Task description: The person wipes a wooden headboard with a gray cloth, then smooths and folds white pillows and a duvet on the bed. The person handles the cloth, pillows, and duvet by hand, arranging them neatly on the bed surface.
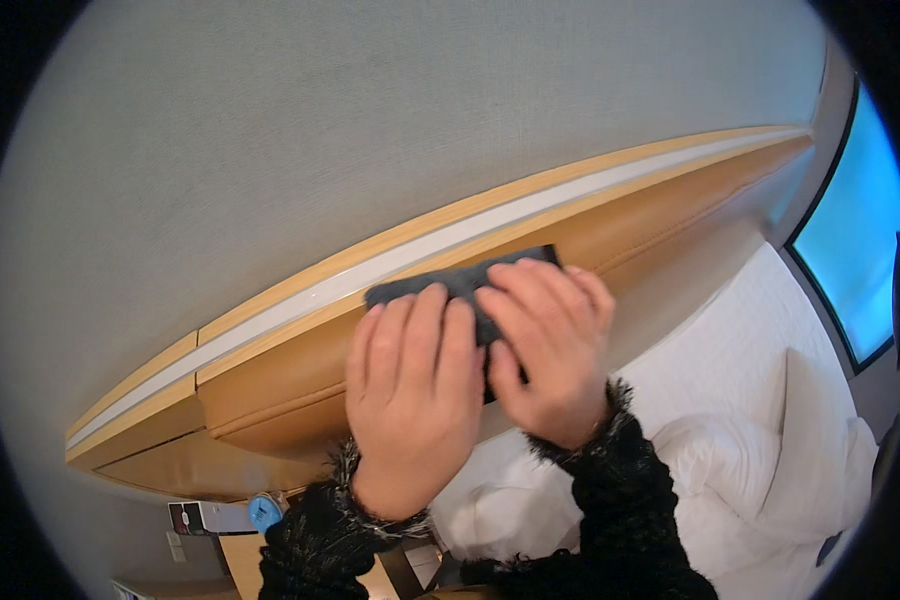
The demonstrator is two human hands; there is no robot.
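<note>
A dark grey cloth (457, 283) with a black edge lies over the top of the tan padded headboard (645, 214), just below its pale wood rail (450, 266). My left hand (416, 397) is spread over the left part of the cloth, fingertips on it. At the cloth's right part, my right hand (551, 345) has its fingers bent over the fabric and the thumb lower down. Between the two hands, part of the cloth hangs down. What lies beneath my palms is hidden.
A white strip (330, 289) runs along the rail below the grey wall (420, 112). White bedding (727, 435) covers the bed at right, near a bright blue screen or window (855, 232). At lower left are a blue-topped container (264, 512) and a white box (225, 517).
</note>
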